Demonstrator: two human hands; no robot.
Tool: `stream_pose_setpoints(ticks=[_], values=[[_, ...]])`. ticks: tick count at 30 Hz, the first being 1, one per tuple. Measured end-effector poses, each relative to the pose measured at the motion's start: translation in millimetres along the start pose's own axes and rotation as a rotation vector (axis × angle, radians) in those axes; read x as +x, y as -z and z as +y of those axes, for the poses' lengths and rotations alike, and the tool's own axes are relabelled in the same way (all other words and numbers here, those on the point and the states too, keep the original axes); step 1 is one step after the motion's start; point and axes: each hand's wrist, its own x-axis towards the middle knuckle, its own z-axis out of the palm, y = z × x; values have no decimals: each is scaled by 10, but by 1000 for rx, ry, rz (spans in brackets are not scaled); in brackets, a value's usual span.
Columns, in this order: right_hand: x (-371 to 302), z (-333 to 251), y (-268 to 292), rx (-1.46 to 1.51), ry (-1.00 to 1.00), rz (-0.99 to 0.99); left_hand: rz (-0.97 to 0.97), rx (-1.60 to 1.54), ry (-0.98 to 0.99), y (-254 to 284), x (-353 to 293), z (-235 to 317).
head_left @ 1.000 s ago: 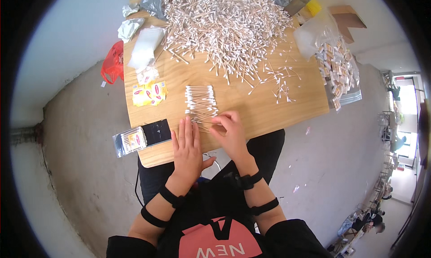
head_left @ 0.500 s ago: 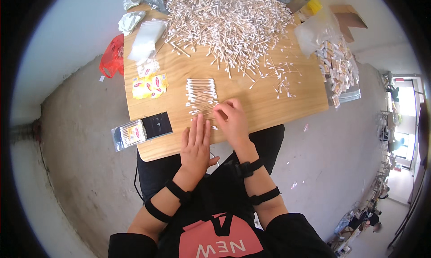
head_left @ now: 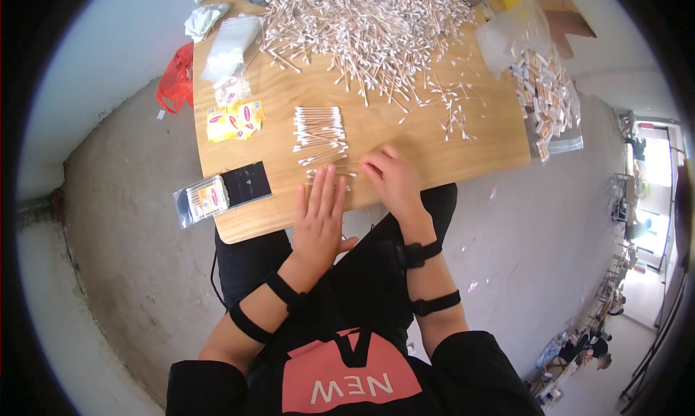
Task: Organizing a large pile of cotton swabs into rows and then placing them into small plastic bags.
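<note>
On the wooden table point(head_left: 478, 157) a row of cotton swabs point(head_left: 318, 124) lies side by side, neat at its far end and crossed at its near end. My left hand point(head_left: 318, 217) rests at the near end, fingers stretched out and nearly together, fingertips over the last few swabs. Just right of the row, my right hand point(head_left: 394, 184) pinches the end of a cotton swab whose thin stick runs left toward the row. Beyond both hands spreads a large heap of loose cotton swabs point(head_left: 369, 32).
Left of the row are yellow printed cards point(head_left: 235, 121) and clear bags point(head_left: 230, 50). A filled swab packet point(head_left: 206, 199) lies partly on a dark pad point(head_left: 247, 182) at the left edge. On the right, a bag of packed swabs point(head_left: 546, 97) hangs beside the table; several loose swabs point(head_left: 456, 104) are scattered nearby.
My right hand has moved a little right, away from the row, with its fingertips still pinched. My left hand stays at the row's near end. The whole view has shifted slightly.
</note>
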Motion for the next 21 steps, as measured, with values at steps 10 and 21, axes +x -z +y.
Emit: stream_pose_setpoints(ticks=[10,21], values=[[-55,0,-185,444,-250,261,188,1,103,-167,335,-235],[-133,-68,-402,559,-254,334,174,22,177,-182,467,-216]])
